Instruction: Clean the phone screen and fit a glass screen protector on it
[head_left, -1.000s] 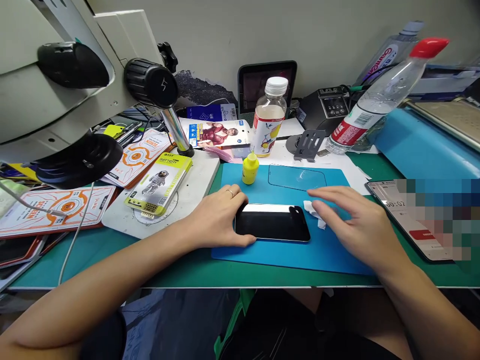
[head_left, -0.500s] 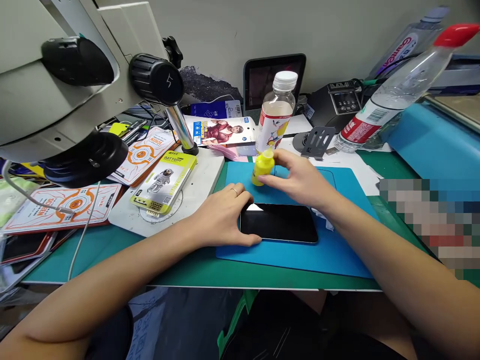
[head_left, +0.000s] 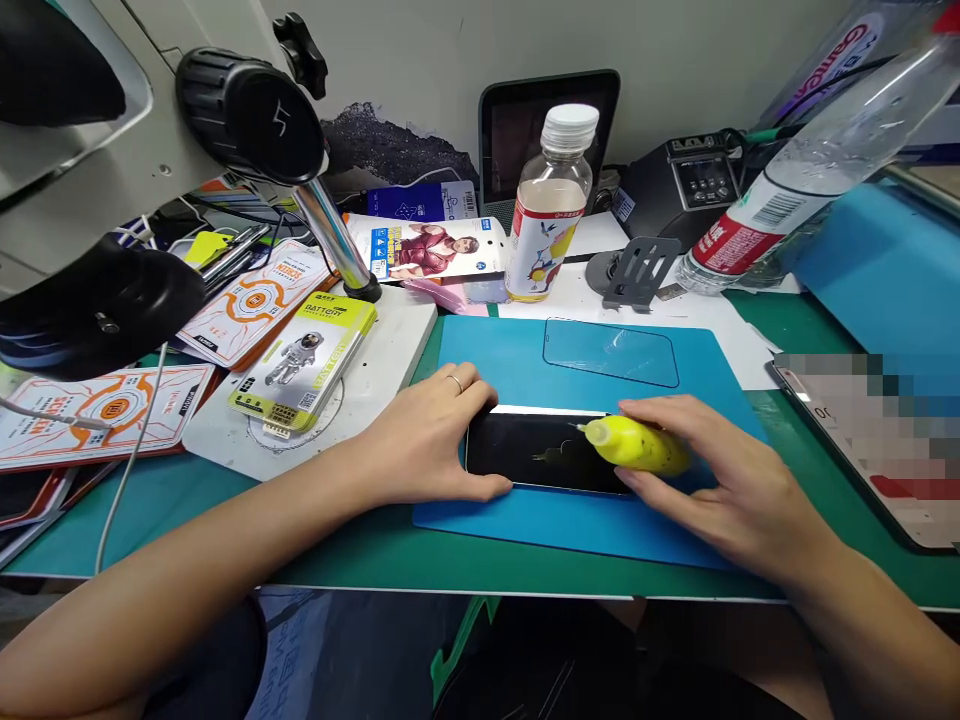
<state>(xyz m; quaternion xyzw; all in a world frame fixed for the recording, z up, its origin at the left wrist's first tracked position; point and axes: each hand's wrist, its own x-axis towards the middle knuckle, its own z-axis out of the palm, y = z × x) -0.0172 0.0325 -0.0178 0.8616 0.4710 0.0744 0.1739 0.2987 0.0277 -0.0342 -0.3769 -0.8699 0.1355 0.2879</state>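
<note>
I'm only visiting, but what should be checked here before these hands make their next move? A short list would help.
1. Phone steadied: ok, left hand is around its left end.
2. Phone on the blue mat: ok, screen up.
3. Yellow bottle gripped: ok, in the right hand, tilted.
4. Nozzle over the phone: ok.
5. Clear black-edged sheet out of the way: ok, behind the phone.
6. Liquid on the phone: cannot tell, reflections confuse it.

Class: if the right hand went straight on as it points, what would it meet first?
Probably the bare left hand, across the rectangular black phone; height is unclear, so the held yellow plastic bottle might touch the phone first.
</note>
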